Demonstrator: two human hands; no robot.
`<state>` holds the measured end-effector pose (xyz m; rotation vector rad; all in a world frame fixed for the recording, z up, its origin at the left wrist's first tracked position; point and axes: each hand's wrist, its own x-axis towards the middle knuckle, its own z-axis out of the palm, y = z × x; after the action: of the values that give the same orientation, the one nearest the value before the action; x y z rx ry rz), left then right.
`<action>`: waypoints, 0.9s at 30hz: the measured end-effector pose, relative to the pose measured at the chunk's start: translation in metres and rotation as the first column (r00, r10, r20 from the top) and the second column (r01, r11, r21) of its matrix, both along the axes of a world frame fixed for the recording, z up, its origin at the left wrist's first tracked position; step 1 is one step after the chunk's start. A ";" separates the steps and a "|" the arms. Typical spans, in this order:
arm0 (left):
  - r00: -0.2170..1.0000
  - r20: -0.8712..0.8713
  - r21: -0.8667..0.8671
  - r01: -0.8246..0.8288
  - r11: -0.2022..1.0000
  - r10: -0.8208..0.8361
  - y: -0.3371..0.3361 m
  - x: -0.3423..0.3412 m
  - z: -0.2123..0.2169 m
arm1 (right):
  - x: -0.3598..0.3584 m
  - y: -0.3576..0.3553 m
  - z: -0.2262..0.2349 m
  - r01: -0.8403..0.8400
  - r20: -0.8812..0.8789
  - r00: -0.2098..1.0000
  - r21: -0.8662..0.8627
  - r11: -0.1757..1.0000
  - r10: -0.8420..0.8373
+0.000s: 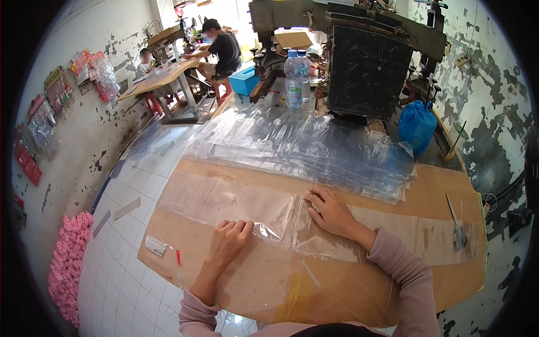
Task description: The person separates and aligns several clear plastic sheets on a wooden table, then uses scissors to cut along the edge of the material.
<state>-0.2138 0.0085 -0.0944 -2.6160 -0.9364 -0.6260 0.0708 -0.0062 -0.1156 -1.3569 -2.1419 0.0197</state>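
A long strip of clear plastic sheeting lies across the brown work table in front of me. My left hand is closed at its near edge, fingers curled over the film, which puckers and shines beside them. What the thumb does is hidden. My right hand rests palm down on the sheeting, its fingers bent and slightly apart, just right of a crosswise fold or seam. Farther right, a second stretch of clear film continues under my right forearm.
Beyond lies a stack of clear sheets, with water bottles behind and a dark press machine. Scissors and a blue bag sit right; a red pen lies left. A person works at another table.
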 end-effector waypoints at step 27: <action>0.994 0.106 -0.212 0.060 0.975 -0.038 -0.002 -0.003 0.002 | -0.003 -0.003 0.002 0.008 -0.038 0.999 0.010 1.000 -0.007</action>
<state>-0.2167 0.0061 -0.0926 -2.8285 -1.0244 -0.7121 0.0678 -0.0089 -0.1138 -1.3487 -2.1030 0.0316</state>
